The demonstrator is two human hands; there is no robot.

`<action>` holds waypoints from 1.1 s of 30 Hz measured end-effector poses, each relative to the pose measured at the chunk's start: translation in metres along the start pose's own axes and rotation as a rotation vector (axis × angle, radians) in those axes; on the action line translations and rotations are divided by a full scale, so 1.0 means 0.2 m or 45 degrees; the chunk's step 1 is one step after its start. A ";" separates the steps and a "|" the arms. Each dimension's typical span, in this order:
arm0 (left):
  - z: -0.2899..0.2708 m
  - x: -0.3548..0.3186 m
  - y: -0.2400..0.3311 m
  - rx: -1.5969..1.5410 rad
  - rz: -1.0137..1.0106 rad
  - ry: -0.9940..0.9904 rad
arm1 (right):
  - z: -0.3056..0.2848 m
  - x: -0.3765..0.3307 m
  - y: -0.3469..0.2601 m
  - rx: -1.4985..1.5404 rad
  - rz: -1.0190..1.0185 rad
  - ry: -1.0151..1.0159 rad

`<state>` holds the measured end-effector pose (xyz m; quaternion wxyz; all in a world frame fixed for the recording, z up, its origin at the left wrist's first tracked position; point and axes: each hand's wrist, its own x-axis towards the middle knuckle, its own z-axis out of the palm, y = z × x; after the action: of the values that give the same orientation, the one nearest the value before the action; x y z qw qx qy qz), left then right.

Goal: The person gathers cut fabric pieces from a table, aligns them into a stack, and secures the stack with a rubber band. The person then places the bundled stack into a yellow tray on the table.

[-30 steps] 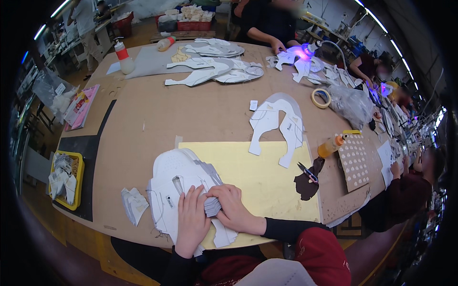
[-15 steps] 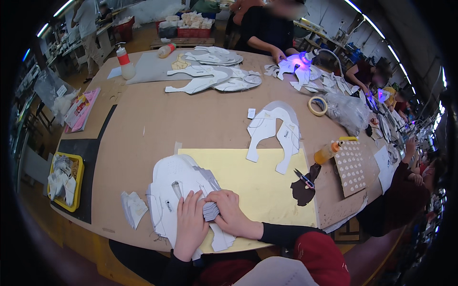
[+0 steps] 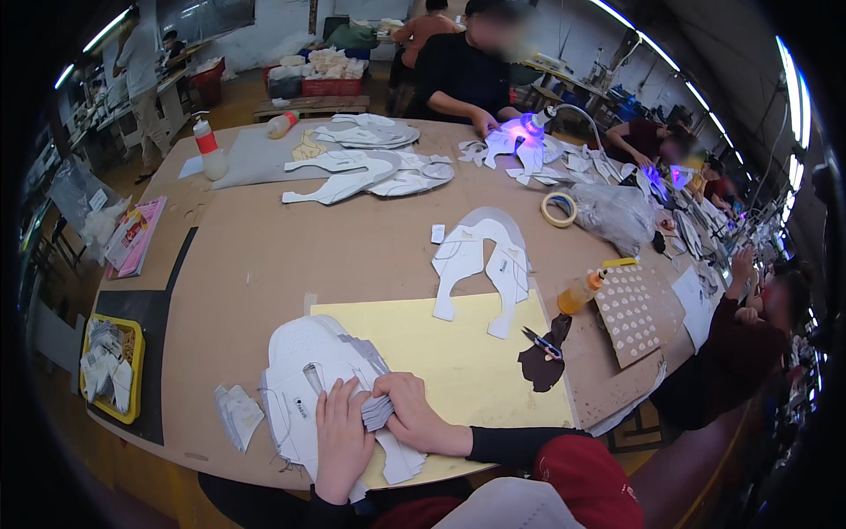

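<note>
Now mid-sorting: left hand (image 3: 342, 438) flat, fingers spread, pinning white cutout stack (image 3: 308, 388) on yellow sheet's (image 3: 458, 361) left edge; right hand (image 3: 414, 414) clamped on small grey pieces (image 3: 377, 411). Next move probably needs steady placement.

We count two hands (image 3: 344, 436) down on the stack, one yellow sheet (image 3: 458, 361), one tape roll (image 3: 559, 209) and one pair of scissors (image 3: 539, 342). We also see two squeeze bottles, one red-capped (image 3: 208, 152) and one orange (image 3: 582, 294), plus one yellow tray (image 3: 134, 388).
</note>
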<state>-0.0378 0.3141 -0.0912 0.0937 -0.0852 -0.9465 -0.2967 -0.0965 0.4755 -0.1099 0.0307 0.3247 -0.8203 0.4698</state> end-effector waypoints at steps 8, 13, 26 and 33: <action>-0.01 0.01 0.00 -0.053 0.069 -0.005 | 0.00 -0.02 0.01 -0.049 0.011 0.011; -0.02 0.00 0.01 -0.116 -0.010 0.062 | 0.00 -0.01 0.00 -0.046 -0.002 -0.022; 0.00 0.00 -0.02 -0.125 0.022 0.013 | -0.01 -0.02 -0.04 -0.014 -0.034 -0.064; -0.01 0.01 0.03 -0.039 -0.006 0.077 | 0.00 -0.02 -0.03 -0.114 -0.043 -0.096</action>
<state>-0.0379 0.3179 -0.0871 0.1202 -0.0755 -0.9389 -0.3137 -0.0899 0.4755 -0.1068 0.0225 0.3543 -0.8355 0.4194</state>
